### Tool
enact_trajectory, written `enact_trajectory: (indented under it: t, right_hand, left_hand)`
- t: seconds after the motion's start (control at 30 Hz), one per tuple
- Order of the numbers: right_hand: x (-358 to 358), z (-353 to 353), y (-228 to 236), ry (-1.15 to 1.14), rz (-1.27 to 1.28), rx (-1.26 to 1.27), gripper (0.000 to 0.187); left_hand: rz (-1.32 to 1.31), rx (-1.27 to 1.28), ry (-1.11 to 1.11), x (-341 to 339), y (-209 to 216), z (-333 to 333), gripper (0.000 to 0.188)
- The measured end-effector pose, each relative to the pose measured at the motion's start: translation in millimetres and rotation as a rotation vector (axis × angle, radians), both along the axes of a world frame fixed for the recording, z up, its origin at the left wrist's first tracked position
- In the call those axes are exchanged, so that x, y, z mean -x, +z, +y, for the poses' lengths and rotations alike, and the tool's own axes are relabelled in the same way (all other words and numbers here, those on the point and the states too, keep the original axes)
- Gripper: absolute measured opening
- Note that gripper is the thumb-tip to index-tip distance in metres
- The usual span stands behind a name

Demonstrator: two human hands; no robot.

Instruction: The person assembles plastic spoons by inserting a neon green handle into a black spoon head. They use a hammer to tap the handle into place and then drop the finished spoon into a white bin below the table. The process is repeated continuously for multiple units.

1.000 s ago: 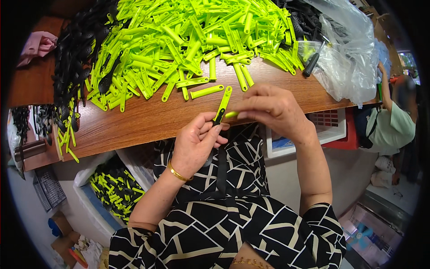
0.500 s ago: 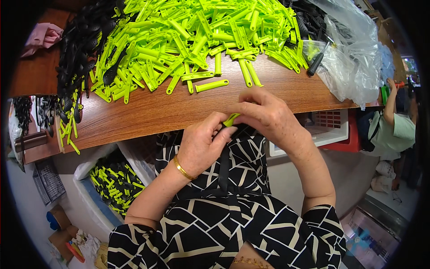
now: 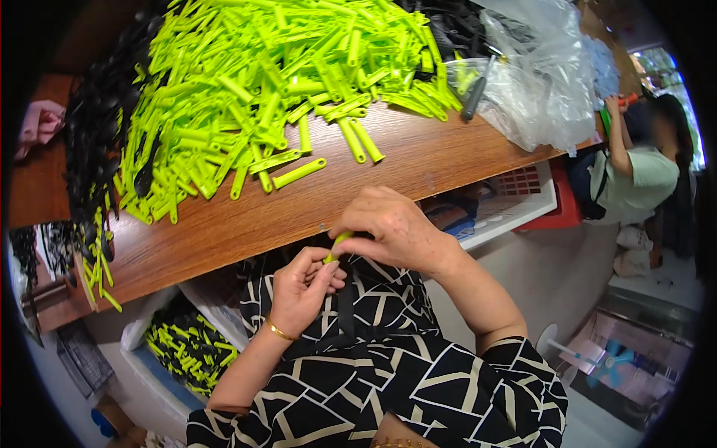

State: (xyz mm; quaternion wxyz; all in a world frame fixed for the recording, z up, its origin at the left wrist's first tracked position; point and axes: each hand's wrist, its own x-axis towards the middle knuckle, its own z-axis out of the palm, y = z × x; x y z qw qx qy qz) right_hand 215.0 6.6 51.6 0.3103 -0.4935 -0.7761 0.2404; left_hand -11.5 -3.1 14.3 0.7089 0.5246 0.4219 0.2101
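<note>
Both hands meet just off the front edge of the wooden table, above my lap. A yellow-green plastic handle is pinched between them, mostly covered by the fingers. My left hand, closed, grips its lower end between thumb and fingertips. Over the upper end, my right hand is closed with the thumb and fingers on it. Whether a black part is joined to this handle is hidden. Beyond the hands, a large heap of similar yellow-green handles covers the table, with a few lying loose near its edge.
Black plastic pieces are piled left of the heap. A black-handled tool lies beside clear plastic bags. Below the table stand a lined bin of black and green pieces and a white crate. Another person is at right.
The view has shifted, so the table and heap sit farther left and tilted. My hands still hold the handle together; the right hand has turned, its thumb now lying across the handle.
</note>
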Motion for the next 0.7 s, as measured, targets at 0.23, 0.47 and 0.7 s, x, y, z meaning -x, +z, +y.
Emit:
enact_trajectory:
  t: [0.23, 0.47, 0.7]
  right_hand:
    - [-143, 34, 1, -0.903, -0.152, -0.237, 0.023]
    - [-202, 52, -6, -1.013, 0.058, 0.192, 0.071]
    - [-238, 22, -31, -0.906, 1.206, 0.178, 0.061]
  left_hand:
    - [-0.163, 0.288, 0.230, -10, -11, 0, 0.027]
    - [-0.158, 0.387, 0.128, -27, -15, 4, 0.046]
    - [-0.159, 0.395, 0.183, -38, -11, 11, 0.045]
